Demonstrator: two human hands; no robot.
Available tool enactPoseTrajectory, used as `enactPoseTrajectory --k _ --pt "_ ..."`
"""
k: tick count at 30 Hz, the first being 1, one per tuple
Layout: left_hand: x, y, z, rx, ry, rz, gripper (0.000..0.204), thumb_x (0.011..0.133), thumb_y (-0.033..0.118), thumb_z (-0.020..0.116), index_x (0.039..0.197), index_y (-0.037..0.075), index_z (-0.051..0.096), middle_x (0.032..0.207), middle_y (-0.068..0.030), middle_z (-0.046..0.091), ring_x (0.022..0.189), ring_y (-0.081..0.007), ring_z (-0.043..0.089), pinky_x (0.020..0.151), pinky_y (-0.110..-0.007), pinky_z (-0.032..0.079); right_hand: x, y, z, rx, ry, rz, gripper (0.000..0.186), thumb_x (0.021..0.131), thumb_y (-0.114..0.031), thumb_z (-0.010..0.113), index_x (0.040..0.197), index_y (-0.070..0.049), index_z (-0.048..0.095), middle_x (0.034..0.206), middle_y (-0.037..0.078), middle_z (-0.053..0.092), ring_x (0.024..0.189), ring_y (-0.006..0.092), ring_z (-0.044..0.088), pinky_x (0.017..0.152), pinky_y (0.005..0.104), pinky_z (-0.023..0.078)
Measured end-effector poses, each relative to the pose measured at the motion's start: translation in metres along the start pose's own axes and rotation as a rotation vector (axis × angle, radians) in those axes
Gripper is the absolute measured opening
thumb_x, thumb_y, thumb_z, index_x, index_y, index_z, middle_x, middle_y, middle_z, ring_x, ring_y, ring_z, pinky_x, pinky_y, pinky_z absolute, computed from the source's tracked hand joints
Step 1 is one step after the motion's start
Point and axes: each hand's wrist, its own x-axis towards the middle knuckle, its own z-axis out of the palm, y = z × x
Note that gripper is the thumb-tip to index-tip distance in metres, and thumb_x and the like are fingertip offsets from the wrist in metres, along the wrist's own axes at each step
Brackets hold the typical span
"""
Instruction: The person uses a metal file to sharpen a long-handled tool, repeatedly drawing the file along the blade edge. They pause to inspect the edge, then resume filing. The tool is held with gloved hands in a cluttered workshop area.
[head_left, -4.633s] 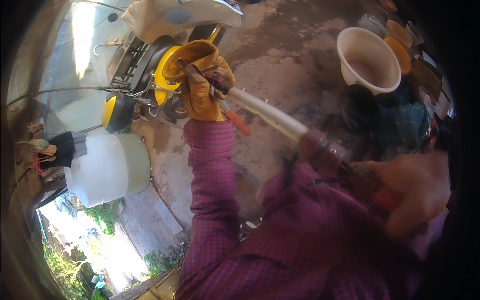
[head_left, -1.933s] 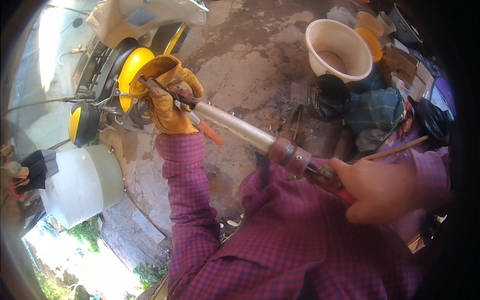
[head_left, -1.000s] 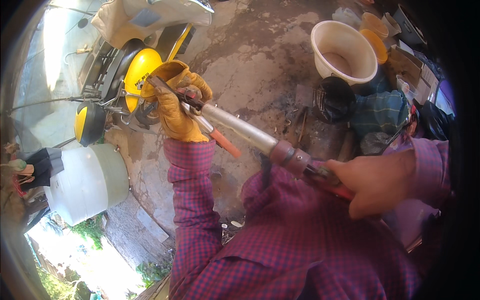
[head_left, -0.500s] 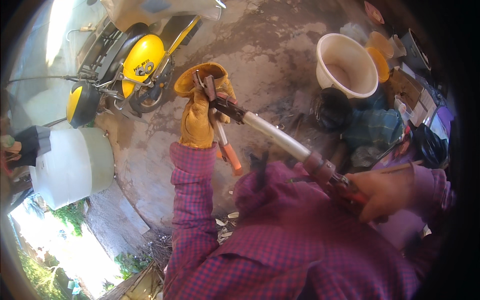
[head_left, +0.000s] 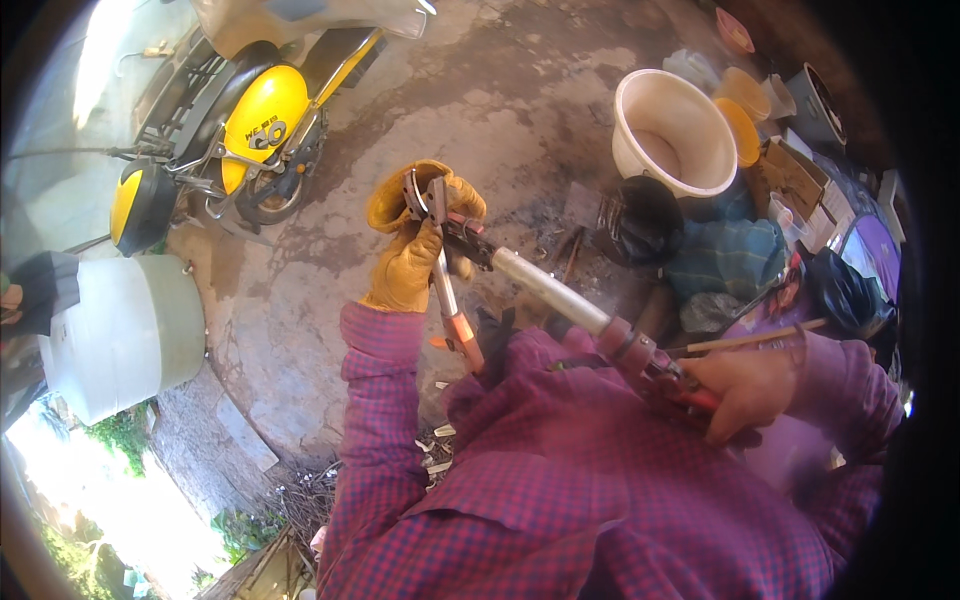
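My left hand (head_left: pixel 408 260) wears a yellow leather glove and is closed on the metal head (head_left: pixel 436 200) of a long-handled tool, whose narrow jaws lie against a cupped yellow leather piece (head_left: pixel 385 195); whether that is part of the glove is unclear. A silver tube (head_left: pixel 550 285) runs diagonally from the head to my bare right hand (head_left: pixel 748 385), closed round the red grip at its lower right end. A second, shorter-looking handle (head_left: pixel 458 330) with an orange end hangs below the head, beside my left forearm. My checked shirt fills the lower view.
A yellow-and-black motorbike (head_left: pixel 262 125) stands upper left, above a white tank (head_left: pixel 115 335). At right are a cream tub (head_left: pixel 672 120), orange containers (head_left: pixel 738 130), cardboard (head_left: pixel 795 180), black bags (head_left: pixel 640 220) and blue checked cloth (head_left: pixel 720 255). Dry twigs (head_left: pixel 305 500) lie at the bottom by a bright opening.
My left hand and the tool's head have moved right and down over the floor, away from the motorbike. The orange-ended handle now hangs more upright. My right hand keeps its grip.
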Motion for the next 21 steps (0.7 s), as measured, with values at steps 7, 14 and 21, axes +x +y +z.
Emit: enactPoseTrajectory --k 7,14,21 --pt "-0.005 -0.017 -0.016 -0.259 -0.093 0.0 0.044 0.102 0.039 0.069 0.131 0.008 0.058 0.11 -0.0148 0.071 0.054 -0.0181 0.055 0.045 -0.034 0.04 -0.008 -0.022 0.012 -0.078 -0.044 0.079 0.049 0.081 0.0 0.069 0.126 -0.002 0.051 0.074 0.009 0.067 0.055 0.0153 0.065 0.043 0.0295 0.047" --pt "-0.004 -0.008 -0.013 -0.2 -0.039 0.04 0.044 0.103 0.035 0.068 0.134 0.007 0.056 0.113 -0.0162 0.071 0.05 -0.0162 0.052 0.042 -0.032 0.037 -0.02 -0.045 0.004 -0.154 -0.229 0.149 0.031 0.083 0.001 0.067 0.112 -0.001 0.057 0.074 0.009 0.069 0.058 0.0158 0.066 0.049 0.0309 0.05" --pt "-0.008 -0.003 -0.016 -0.172 -0.051 0.027 0.045 0.104 0.037 0.067 0.133 0.005 0.058 0.109 -0.013 0.073 0.048 -0.0144 0.05 0.042 -0.032 0.036 -0.025 -0.052 0.003 -0.157 -0.254 0.16 0.026 0.082 0.004 0.066 0.105 -0.002 0.055 0.075 0.008 0.064 0.061 0.0181 0.066 0.053 0.0331 0.051"
